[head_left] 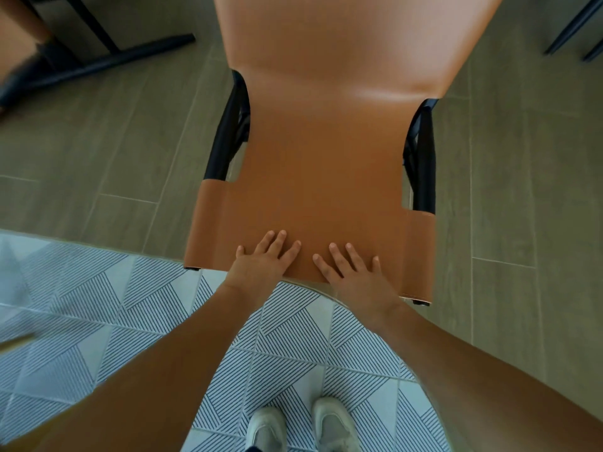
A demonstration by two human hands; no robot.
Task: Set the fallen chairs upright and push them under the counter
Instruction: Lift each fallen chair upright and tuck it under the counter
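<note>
Both left hand (261, 261) and right hand (354, 275) press flat and splayed on the near edge of the chair (326, 158); equal pressure should steer it straight.

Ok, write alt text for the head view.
The left hand and right hand rest flat, fingers straight, on the near edge of a tan chair with a black frame, seen from above. White shoes stand on striped tile below; dark legs show blurred at upper left.
</note>
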